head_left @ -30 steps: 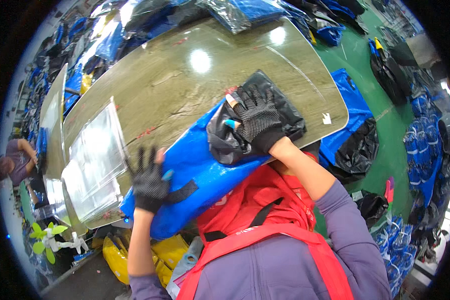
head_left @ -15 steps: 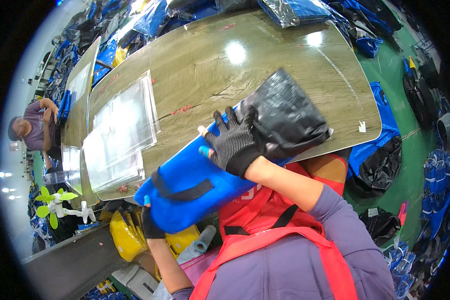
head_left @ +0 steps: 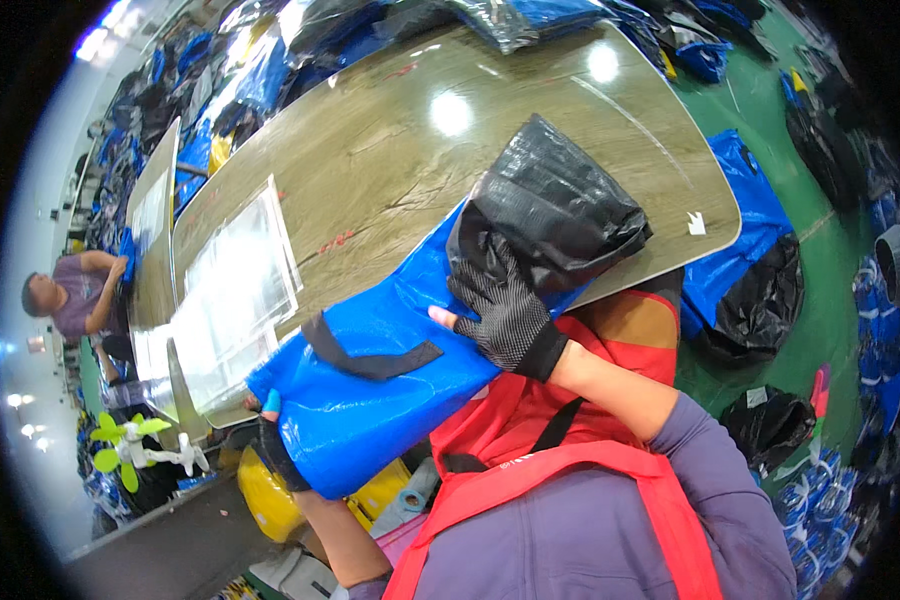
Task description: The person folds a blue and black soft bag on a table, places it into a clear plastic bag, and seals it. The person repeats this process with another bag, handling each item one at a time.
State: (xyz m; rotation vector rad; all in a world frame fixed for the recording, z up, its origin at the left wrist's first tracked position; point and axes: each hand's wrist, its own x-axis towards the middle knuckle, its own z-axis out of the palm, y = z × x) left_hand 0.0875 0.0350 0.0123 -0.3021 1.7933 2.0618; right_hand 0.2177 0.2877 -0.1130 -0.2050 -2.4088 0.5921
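A blue bag [head_left: 370, 420] with a black end section [head_left: 570, 200] and a black strap [head_left: 355, 360] lies slantwise over the table's near edge and my lap. My left hand [head_left: 278, 445], in a dark fingerless glove with blue wrapped on the thumb, pinches the bag's lower left corner, thumb on top; its other fingers are mostly hidden. Spread across the seam between blue and black is my right hand [head_left: 505, 315], in a black ribbed glove. Its fingers rest on the black material and its bare thumb tip on the blue.
Clear plastic sheets [head_left: 235, 270] are stacked on the wooden table [head_left: 370, 170]. A person [head_left: 80, 290] sits at far left beyond a green fan [head_left: 125, 445]. Yellow bundles [head_left: 270, 495] sit below the table. Another blue and black bag [head_left: 745, 270] lies on the green floor at right.
My right hand has slid down and toward the bag's black end, its fingers now against that material. The bag's blue part lies more spread out. The whole view has shifted slightly.
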